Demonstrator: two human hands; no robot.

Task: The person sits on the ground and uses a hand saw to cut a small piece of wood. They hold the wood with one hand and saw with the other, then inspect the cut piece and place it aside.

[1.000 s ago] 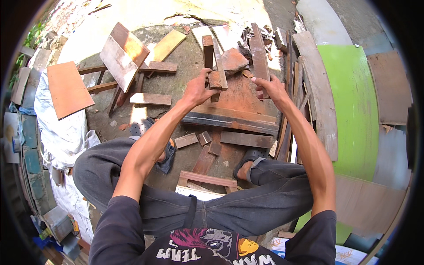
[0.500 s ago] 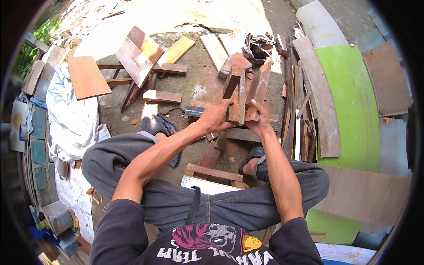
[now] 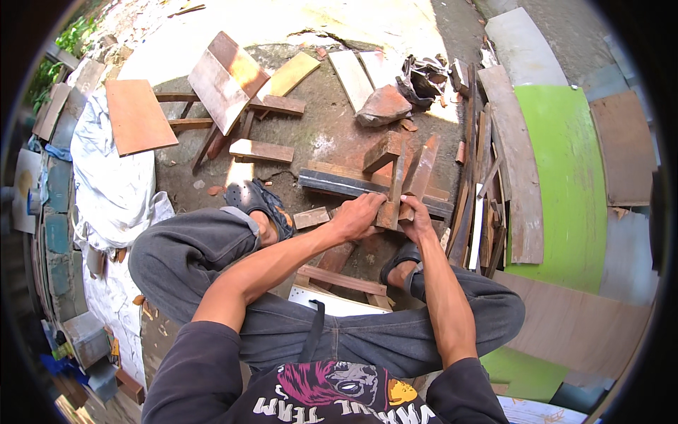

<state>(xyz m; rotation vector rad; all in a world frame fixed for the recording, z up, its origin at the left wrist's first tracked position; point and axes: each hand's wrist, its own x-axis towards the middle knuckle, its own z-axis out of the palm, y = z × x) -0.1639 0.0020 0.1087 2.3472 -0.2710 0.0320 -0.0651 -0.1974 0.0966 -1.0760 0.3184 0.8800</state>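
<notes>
Two hands meet at centre frame, both clamped on a small bundle of wooden pieces (image 3: 399, 185) that stands up out of the grip and fans toward the upper part of the frame. Bundle sits directly between the hands, over the person's knees, above a long dark plank (image 3: 332, 182) lying on the ground.

Bundle: reddish-brown offcuts, at least three. One short blocky piece leans upper left, one thin strip stands near upright, one longer slat tilts upper right. Lower ends gathered together in the grip; how they join is hidden by fingers.

Left hand (image 3: 359, 218): fingers curled shut around the lower end of the bundle from the left side, knuckles up. Right hand (image 3: 418, 220): closed on the same lower end from the right, just beside and touching the left hand.

Around: person sits on the ground, grey trousers, dark sandal (image 3: 258, 201) left of centre. Small loose block (image 3: 311, 218) just left of the left hand. Ground littered with scrap boards; a tilted square panel (image 3: 224, 81) at upper left, a green curved sheet (image 3: 565, 169) at right, white cloth (image 3: 113, 184) at left edge.
</notes>
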